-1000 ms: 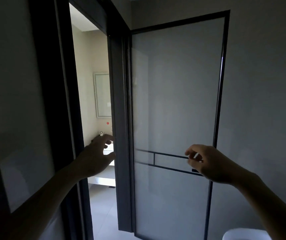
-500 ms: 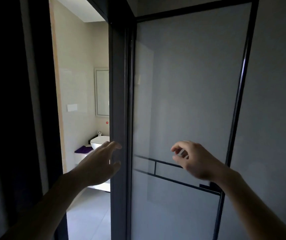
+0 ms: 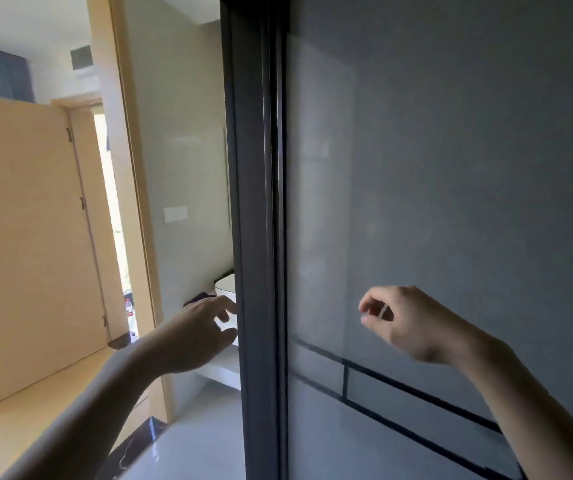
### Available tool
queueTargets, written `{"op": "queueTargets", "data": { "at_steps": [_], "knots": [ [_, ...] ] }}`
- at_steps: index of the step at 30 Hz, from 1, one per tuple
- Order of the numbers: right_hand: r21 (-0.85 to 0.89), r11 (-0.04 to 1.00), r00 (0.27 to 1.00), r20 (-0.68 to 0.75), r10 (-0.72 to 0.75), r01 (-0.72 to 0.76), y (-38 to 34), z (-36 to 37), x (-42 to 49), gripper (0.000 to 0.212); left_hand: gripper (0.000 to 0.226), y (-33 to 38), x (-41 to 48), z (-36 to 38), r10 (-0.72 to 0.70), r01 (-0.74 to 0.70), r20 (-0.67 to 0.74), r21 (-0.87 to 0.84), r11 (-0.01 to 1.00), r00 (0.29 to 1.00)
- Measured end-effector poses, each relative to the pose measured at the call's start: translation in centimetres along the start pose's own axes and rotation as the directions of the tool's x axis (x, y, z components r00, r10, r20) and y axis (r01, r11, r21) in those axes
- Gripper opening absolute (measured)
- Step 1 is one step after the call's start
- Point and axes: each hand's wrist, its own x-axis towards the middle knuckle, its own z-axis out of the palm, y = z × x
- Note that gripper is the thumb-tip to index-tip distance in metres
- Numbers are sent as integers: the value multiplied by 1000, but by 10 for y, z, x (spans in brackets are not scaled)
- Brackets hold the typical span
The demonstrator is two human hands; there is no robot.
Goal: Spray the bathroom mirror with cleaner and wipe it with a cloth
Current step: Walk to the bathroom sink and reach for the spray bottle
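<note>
Reaching left hand beside dark-framed frosted glass door; right hand curled.

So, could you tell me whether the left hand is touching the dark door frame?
Cannot tell. In the head view the left hand has fingertips at the door frame edge, but no contact or gap shows plainly.

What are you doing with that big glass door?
A person is at a dark-framed frosted glass door. The left hand reaches for the door's dark edge, fingers spread open. The right hand hovers in front of the glass, fingers curled and seeming to pinch something small and pale. Through the gap there is a white basin against a pale wall. No spray bottle or cloth is in either hand, so the mirror cleaning has not started.
</note>
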Motion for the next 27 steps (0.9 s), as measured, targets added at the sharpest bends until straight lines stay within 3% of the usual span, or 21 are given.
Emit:
{"op": "queueTargets", "data": {
  "at_steps": [10,16,22,27],
  "knots": [
    [50,995,982,164,-97,90,13,68,126,11,37,-58,93,33,-129,126,46,72,989,991],
    [43,990,979,149,-139,134,-14,87,223,10,44,-133,145,25,-244,229,140,112,967,960],
    [117,963,960,114,-257,244,-67,131,325,12,44,-213,188,-11,-335,332,47,66,941,941],
    [152,928,921,146,-361,339,-108,198,389,14,42,-277,192,-18,-405,399,67,82,913,912]
  ]
}}
